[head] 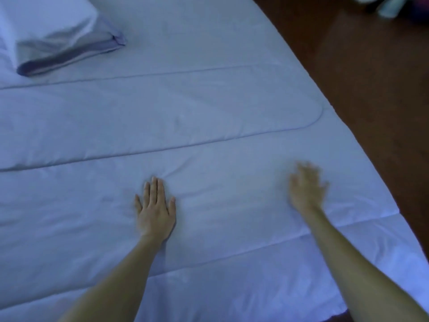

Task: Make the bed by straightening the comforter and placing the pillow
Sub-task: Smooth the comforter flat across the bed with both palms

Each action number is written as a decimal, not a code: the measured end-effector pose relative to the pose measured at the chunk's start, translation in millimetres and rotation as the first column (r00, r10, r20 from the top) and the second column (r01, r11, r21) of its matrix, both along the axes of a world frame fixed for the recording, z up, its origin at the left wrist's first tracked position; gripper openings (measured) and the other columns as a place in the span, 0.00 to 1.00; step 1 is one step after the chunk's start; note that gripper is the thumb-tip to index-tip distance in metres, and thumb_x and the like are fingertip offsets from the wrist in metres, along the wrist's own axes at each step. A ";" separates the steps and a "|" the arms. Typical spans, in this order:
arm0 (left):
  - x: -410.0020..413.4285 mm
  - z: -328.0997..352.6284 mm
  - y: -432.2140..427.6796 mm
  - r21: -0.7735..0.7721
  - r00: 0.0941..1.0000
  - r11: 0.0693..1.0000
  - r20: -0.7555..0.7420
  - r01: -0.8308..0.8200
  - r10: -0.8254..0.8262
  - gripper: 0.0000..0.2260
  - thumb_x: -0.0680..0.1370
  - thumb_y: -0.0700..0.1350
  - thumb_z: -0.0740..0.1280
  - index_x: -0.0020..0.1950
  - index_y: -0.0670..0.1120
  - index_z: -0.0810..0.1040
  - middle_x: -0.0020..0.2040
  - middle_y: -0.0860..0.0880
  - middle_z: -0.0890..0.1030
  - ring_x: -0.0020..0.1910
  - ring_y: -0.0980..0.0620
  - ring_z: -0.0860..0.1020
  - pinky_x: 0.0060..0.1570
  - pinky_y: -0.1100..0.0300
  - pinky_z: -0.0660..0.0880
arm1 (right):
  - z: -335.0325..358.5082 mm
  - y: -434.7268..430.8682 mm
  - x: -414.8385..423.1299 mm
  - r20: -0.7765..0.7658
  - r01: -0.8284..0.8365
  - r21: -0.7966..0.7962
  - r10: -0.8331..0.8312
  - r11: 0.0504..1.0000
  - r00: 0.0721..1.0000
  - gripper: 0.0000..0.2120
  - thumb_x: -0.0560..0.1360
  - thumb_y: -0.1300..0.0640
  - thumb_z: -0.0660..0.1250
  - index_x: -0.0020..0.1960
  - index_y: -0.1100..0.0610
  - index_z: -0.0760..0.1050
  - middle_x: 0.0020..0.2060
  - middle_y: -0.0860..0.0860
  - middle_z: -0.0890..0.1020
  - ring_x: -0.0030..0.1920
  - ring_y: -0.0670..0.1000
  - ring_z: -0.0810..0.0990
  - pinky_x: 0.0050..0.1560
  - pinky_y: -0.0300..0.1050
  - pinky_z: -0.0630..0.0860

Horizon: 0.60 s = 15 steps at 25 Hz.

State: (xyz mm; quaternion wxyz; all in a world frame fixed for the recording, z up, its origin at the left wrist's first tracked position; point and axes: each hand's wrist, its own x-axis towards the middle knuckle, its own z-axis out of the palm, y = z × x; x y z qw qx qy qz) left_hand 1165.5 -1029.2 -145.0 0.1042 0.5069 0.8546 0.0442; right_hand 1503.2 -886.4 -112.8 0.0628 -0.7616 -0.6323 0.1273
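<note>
Across the near half of the bed, the comforter (209,140) lay spread out, pale and quilted, with stitched seams running roughly left to right. One rounded seam corner sat toward the right side, near the bed's edge. Shallow creases ran through the fabric around and between the two hands.

The left hand (156,210) rested palm down on the comforter, fingers straight and close together, thumb set slightly apart. It held nothing; the fabric dimpled a little around the palm.

The right hand (306,189) lay well apart from the left, nearer the right edge of the bed. Motion blur obscured it, so contact with the fabric could not be confirmed. Its fingers appeared spread and extended, with no fabric gathered in them.

Both bare forearms entered from the bottom of the view and reached forward over the near edge.

The pillow (53,31) occupied the far left corner of the bed, beyond the comforter's upper seam, on the bare sheet (197,38). Its case was white, with a darker blue band along the open end facing the viewer.

A dark wooden floor (371,94) ran alongside the right edge of the bed.
</note>
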 end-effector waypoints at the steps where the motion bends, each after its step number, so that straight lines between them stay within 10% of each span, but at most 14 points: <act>1: 1.7 -0.9 -2.0 0.004 0.998 0.998 0.012 -0.063 0.063 0.30 0.80 0.57 0.46 0.79 0.44 0.47 0.80 0.48 0.48 0.79 0.49 0.46 0.75 0.45 0.43 | -0.7 10.8 -55.5 -0.057 -0.244 0.009 0.244 0.970 0.968 0.24 0.80 0.50 0.53 0.74 0.53 0.63 0.77 0.53 0.60 0.77 0.56 0.55 0.72 0.67 0.51; 3: 2.3 -7.1 -5.9 0.010 0.992 0.992 -0.005 -0.123 0.123 0.29 0.80 0.55 0.46 0.79 0.44 0.48 0.80 0.48 0.48 0.78 0.48 0.47 0.75 0.45 0.43 | -0.5 16.0 -158.9 -0.145 -0.705 -0.095 0.691 0.702 0.708 0.26 0.79 0.44 0.47 0.75 0.50 0.61 0.77 0.51 0.57 0.77 0.54 0.54 0.73 0.64 0.52; 6: 1.0 -13.2 -3.3 0.006 0.989 0.991 -0.057 -0.137 0.137 0.33 0.76 0.58 0.41 0.78 0.45 0.51 0.79 0.48 0.51 0.78 0.49 0.50 0.74 0.45 0.45 | -8.1 23.8 -223.5 -0.089 -0.895 -0.235 0.908 0.380 0.409 0.24 0.82 0.45 0.48 0.77 0.42 0.52 0.79 0.47 0.48 0.78 0.51 0.46 0.73 0.63 0.43; 15: 178.1 -6.2 47.5 0.035 0.890 0.889 0.006 -0.457 0.457 0.27 0.81 0.53 0.50 0.78 0.42 0.53 0.79 0.44 0.53 0.78 0.43 0.50 0.74 0.40 0.48 | -36.3 135.0 121.1 0.071 -0.518 -0.021 0.518 0.855 0.853 0.25 0.80 0.40 0.45 0.77 0.41 0.51 0.78 0.45 0.51 0.78 0.51 0.49 0.73 0.61 0.46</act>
